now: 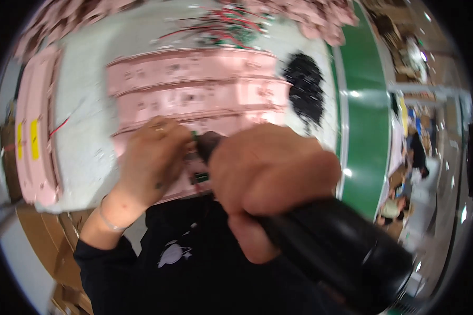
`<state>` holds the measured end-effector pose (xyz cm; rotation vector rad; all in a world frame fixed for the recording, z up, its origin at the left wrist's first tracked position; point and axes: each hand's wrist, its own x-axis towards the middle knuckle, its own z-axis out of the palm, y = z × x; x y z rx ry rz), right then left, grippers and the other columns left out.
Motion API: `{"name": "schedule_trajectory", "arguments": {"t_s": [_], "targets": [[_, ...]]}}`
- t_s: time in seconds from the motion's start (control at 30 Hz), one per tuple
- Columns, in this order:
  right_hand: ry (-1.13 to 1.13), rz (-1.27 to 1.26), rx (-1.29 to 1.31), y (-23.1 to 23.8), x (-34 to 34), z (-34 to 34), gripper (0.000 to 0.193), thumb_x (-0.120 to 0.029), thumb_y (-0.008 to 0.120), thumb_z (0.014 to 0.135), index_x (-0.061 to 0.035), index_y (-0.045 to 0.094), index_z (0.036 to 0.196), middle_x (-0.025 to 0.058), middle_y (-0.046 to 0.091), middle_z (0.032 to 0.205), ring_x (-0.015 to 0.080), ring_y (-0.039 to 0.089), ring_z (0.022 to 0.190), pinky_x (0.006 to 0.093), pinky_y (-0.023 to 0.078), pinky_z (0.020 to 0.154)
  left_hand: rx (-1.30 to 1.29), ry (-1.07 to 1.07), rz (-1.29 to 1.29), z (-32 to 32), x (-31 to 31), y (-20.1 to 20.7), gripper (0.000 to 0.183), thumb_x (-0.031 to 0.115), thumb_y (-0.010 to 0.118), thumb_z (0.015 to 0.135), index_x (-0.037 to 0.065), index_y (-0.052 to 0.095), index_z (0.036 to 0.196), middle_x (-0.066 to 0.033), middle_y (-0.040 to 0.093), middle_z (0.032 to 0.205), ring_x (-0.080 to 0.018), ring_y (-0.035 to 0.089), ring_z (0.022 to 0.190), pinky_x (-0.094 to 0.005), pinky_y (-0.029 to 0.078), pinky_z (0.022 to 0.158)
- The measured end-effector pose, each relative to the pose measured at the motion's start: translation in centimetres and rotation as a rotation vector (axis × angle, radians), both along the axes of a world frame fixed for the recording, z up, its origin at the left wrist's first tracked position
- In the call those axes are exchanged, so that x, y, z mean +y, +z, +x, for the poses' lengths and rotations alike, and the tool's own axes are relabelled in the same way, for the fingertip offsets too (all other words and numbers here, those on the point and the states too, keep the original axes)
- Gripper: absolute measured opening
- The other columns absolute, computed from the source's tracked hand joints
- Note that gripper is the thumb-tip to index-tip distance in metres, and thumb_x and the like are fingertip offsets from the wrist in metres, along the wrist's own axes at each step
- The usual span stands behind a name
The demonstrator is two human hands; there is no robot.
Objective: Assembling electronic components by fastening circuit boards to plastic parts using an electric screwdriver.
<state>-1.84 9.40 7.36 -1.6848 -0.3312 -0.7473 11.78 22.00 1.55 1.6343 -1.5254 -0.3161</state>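
My right hand is wrapped round a thick black cylindrical tool that looks like an electric screwdriver. Its dark tip points left, toward the nearest pink plastic housing. Close to that tip, my left hand is closed with its fingertips pinched low over the housing. What they grip is hidden, though a sliver of green shows beside them. A small dark green circuit board sits in the housing between my hands. Motion blurs both hands.
More pink housings lie in rows just beyond, and others are stacked at the left. Red-wired circuit boards are heaped at the back. A black pile of small parts lies right, beside a green strip. Cardboard boxes stand lower left.
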Motion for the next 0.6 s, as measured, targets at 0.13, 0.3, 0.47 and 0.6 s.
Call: {"name": "schedule_trajectory", "arguments": {"t_s": [0.13, 0.3, 0.47, 0.6], "targets": [[-0.212, 0.181, -0.132, 2.1, -2.7, -2.1, 0.03, -0.008, 0.056, 0.075, -0.0052, 0.052, 0.104, 0.0042, 0.048, 0.067, 0.0178, 0.045, 0.054, 0.0318, 0.039, 0.053, -0.103, 0.176, 0.083, -0.2, 1.2, -0.3, 0.015, -0.002, 0.069, 0.067, 0.002, 0.059, 0.078, -0.0095, 0.059, 0.075, -0.0286, 0.058, 0.071, -0.0361, 0.046, 0.062], [-0.699, 0.186, -0.121, 3.4, -7.0, -9.3, 0.03, -0.004, 0.053, 0.076, -0.0013, 0.045, 0.105, 0.0055, 0.046, 0.061, 0.0132, 0.041, 0.047, 0.03, 0.04, 0.049, -0.132, 0.16, 0.086, -0.7, 0.5, 0.2, 0.013, -0.003, 0.07, 0.07, 0.0, 0.061, 0.078, -0.0102, 0.062, 0.077, -0.0262, 0.06, 0.072, -0.0326, 0.047, 0.064], [-0.887, 0.294, -0.105, 0.7, -7.7, -11.9, 0.031, -0.004, 0.054, 0.074, 0.0002, 0.045, 0.103, 0.0071, 0.046, 0.06, 0.0138, 0.041, 0.047, 0.0295, 0.04, 0.049, -0.173, 0.118, 0.143, -0.6, 0.6, 0.6, 0.016, -0.003, 0.07, 0.07, -0.002, 0.062, 0.083, -0.0118, 0.064, 0.087, -0.0276, 0.061, 0.08, -0.0321, 0.048, 0.071], [-0.924, 0.375, -0.12, -0.1, -7.9, -11.8, 0.031, -0.004, 0.055, 0.074, 0.0009, 0.044, 0.102, 0.0076, 0.046, 0.059, 0.0146, 0.041, 0.047, 0.03, 0.04, 0.05, -0.255, 0.147, 0.066, -1.1, -0.2, 1.4, 0.017, -0.002, 0.071, 0.069, -0.002, 0.063, 0.084, -0.011, 0.064, 0.088, -0.0284, 0.06, 0.081, -0.0345, 0.048, 0.071]]}}
